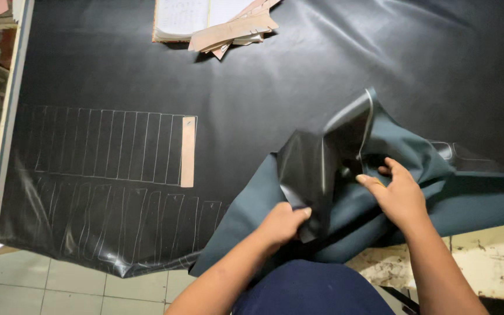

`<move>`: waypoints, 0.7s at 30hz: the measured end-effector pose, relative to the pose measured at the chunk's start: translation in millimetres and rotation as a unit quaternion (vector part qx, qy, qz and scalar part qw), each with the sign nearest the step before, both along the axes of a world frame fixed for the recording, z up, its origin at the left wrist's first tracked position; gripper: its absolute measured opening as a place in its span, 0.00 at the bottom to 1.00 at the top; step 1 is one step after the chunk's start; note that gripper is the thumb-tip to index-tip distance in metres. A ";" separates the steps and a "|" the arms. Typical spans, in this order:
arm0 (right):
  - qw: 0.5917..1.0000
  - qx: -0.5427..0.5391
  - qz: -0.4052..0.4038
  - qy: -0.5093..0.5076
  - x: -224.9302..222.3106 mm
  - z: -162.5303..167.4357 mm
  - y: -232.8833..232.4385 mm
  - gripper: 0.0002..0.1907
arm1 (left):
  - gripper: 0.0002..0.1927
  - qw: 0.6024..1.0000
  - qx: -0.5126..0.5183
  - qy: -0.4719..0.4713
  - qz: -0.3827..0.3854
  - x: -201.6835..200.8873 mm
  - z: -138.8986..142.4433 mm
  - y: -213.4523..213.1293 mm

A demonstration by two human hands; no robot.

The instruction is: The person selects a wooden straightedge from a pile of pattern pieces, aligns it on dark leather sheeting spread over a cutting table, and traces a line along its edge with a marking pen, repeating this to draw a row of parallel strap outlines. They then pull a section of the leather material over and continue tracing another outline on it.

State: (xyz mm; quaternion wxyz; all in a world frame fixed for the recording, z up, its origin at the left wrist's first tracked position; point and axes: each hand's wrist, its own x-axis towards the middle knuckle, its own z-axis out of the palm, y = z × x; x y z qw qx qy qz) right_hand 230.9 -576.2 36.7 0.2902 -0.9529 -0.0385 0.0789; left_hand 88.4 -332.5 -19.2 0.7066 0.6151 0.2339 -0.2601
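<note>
— So, starting at the left of the frame, what's laid out?

— A big glossy black leatherette sheet [252,87] covers the table, chalked at centre left with rows of narrow white outlines [106,146]. A slim tan cardboard strip template [188,151] lies at the right end of the upper row.

— And the hands?

— Lower centre, the left hand [284,224] is clenched on a folded-up corner of the sheet, its dull teal backing [415,146] showing. Just right of it, the right hand [401,195] pinches the same fold, something yellowish barely showing at the fingers; I can't tell what.

— Which step, you'd say?

— Probably turning the loose edge over; the next move calls for both grips staying firm.

— The room?

— An open notebook with tan paper patterns [234,26] at the top edge, pale floor tiles [48,286] lower left, a worn white tabletop [491,256] lower right.
</note>
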 end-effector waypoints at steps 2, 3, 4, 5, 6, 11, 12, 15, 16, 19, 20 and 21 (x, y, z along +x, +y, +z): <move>0.995 -0.060 0.062 -0.044 4.2 -7.5 2.8 0.42 | 0.28 0.985 0.151 -0.036 -0.080 -9.8 7.6 -6.9; 0.996 -0.067 0.059 0.002 4.3 -12.4 3.1 0.40 | 0.27 0.978 0.182 -0.058 -0.086 -12.7 11.2 -9.0; 0.995 -0.073 0.055 0.047 4.8 -19.5 6.8 0.37 | 0.26 0.969 0.213 -0.081 -0.093 -14.0 14.7 -10.6; 0.991 -0.079 0.053 0.093 8.0 -25.6 8.5 0.35 | 0.24 0.968 0.201 -0.121 -0.092 -15.1 18.1 -13.3; 0.992 -0.080 0.063 0.073 13.4 -31.4 9.2 0.31 | 0.23 0.965 0.189 -0.159 -0.090 -16.5 21.6 -15.8; 0.985 0.116 0.046 0.116 30.2 -54.8 -1.6 0.17 | 0.29 0.875 0.438 -0.179 -0.104 -42.3 44.1 -14.1; 0.979 0.145 0.020 0.138 33.4 -55.3 -10.9 0.15 | 0.29 0.849 0.488 -0.197 -0.052 -51.8 48.9 -6.9; 0.944 0.244 -0.050 0.218 43.2 -55.8 -29.1 0.08 | 0.36 0.683 0.693 -0.208 0.099 -77.7 57.9 22.1; 0.922 0.287 -0.069 0.250 45.6 -53.7 -32.0 0.04 | 0.40 0.696 0.699 -0.121 0.110 -84.8 58.5 31.9; 0.892 0.342 -0.078 0.286 46.8 -53.8 -32.8 0.02 | 0.36 0.831 0.549 0.044 0.071 -102.9 56.3 46.0; 0.888 0.351 -0.073 0.288 45.3 -52.1 -30.2 0.02 | 0.29 0.828 0.553 -0.014 0.085 -108.2 54.9 45.4; 0.890 0.345 -0.078 0.289 43.2 -49.6 -27.5 0.03 | 0.23 0.822 0.557 -0.072 0.098 -113.2 53.6 42.9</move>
